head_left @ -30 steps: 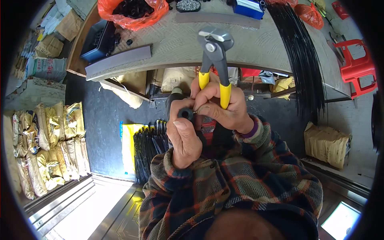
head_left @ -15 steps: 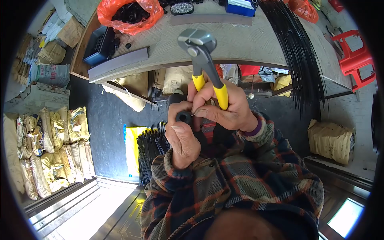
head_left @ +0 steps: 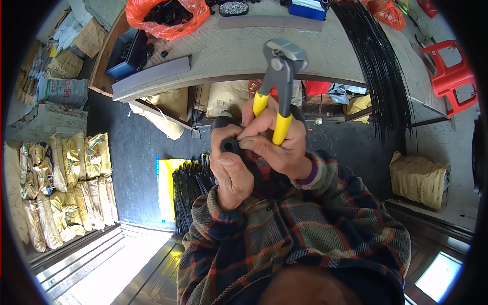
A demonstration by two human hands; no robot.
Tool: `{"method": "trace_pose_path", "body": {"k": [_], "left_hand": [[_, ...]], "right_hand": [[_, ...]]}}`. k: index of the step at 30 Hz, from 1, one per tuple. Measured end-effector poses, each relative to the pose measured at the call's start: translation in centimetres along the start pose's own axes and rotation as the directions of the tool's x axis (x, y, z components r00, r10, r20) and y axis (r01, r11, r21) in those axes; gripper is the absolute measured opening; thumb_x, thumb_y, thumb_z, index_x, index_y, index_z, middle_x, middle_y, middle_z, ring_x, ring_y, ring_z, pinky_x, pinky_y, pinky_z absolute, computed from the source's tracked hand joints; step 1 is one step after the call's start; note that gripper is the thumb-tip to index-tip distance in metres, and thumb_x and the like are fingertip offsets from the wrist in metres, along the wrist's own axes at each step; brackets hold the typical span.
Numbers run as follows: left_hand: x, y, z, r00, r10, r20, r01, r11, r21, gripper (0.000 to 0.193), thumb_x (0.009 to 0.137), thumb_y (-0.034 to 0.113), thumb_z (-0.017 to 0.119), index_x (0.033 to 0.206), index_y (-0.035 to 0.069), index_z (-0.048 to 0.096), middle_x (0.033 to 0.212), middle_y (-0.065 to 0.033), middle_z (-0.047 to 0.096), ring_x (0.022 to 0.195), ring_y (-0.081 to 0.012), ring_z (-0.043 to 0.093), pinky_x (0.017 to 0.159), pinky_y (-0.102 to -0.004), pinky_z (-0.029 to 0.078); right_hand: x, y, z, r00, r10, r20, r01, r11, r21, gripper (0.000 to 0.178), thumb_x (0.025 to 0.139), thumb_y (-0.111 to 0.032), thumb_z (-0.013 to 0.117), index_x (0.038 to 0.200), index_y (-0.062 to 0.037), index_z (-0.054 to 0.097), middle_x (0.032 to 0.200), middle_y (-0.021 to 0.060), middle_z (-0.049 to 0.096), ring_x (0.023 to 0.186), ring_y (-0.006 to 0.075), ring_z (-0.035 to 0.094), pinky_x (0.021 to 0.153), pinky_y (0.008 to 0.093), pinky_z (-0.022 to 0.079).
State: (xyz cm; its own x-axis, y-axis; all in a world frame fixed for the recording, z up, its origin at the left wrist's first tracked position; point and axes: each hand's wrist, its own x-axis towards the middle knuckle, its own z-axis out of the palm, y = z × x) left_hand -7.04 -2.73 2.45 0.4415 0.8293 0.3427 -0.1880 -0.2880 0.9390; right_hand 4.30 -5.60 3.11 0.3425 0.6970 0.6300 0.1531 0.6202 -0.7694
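Observation:
My left hand (head_left: 233,175) is wrapped round a black round piece (head_left: 236,147) with a hole in its end, which faces up toward me. The rest of that piece is hidden by my fingers. In my right hand (head_left: 284,152) is a pair of end-cutting pincers (head_left: 283,76) with yellow grips, its metal head pointing up and away over the workbench edge. The thumb and forefinger of that hand are pinched together at the side of the black piece. Whatever lies between those fingertips is too small to make out.
Across from me stands a workbench (head_left: 229,56) with an orange bag (head_left: 193,24) of black parts, a blue bin (head_left: 124,65) and a bundle of long black strips (head_left: 376,66) hanging over its edge. Wrapped packages (head_left: 76,193) are stacked at left; a red stool (head_left: 450,76) is at right.
The pincers have swung to the right, their head moving farther from my left hand. My right hand has shifted slightly left and down, its fingertips now against the black piece.

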Motion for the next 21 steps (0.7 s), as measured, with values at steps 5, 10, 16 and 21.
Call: {"method": "trace_pose_path", "body": {"k": [5,10,16,21], "left_hand": [[-0.1,-1.4,-1.4,0.999,-0.049,-0.002,0.049,0.997,-0.065,0.059,0.092,0.053,0.024,0.099,0.0,0.048,0.072,-0.0027,0.045,0.061,-0.0077,0.039,0.053,-0.0223,0.03],[-0.1,-2.9,-2.6,0.988,-0.139,-0.071,0.113,0.951,-0.288,0.062,0.09,0.058,0.022,0.092,0.002,0.047,0.065,-0.0024,0.045,0.055,-0.0079,0.04,0.05,-0.022,0.032],[-0.4,-2.2,-1.9,0.989,-0.14,-0.047,0.135,0.987,-0.083,0.066,0.089,0.061,0.024,0.098,0.001,0.049,0.073,-0.0024,0.047,0.055,-0.0066,0.04,0.05,-0.0206,0.032],[-0.3,-2.3,-1.6,0.988,-0.152,-0.035,0.148,0.985,-0.083,0.067,0.088,0.062,0.024,0.1,0.001,0.049,0.076,-0.0027,0.049,0.056,-0.0066,0.041,0.05,-0.0203,0.032]], "right_hand": [[-0.4,0.1,0.8,0.994,0.1,0.038,-0.096,0.991,-0.096,0.014,0.072,-0.005,0.069,0.085,-0.0026,0.064,0.088,0.0101,0.053,0.075,0.0192,0.054,0.066,0.0272,0.043],[0.5,-1.7,-5.0,0.867,0.002,0.498,0.417,0.544,-0.728,0.018,0.066,-0.004,0.064,0.084,-0.0002,0.062,0.096,0.0134,0.055,0.081,0.0251,0.059,0.065,0.0335,0.049],[1.6,-3.4,-6.6,0.739,0.178,0.65,0.585,0.31,-0.749,0.021,0.066,-0.009,0.062,0.086,-0.0048,0.063,0.096,0.0078,0.053,0.081,0.0241,0.057,0.065,0.0328,0.048],[2.8,-4.0,-7.0,0.724,0.198,0.661,0.649,0.132,-0.75,0.026,0.073,-0.013,0.057,0.098,-0.006,0.061,0.111,0.0075,0.046,0.097,0.0216,0.052,0.085,0.0389,0.045]]}}
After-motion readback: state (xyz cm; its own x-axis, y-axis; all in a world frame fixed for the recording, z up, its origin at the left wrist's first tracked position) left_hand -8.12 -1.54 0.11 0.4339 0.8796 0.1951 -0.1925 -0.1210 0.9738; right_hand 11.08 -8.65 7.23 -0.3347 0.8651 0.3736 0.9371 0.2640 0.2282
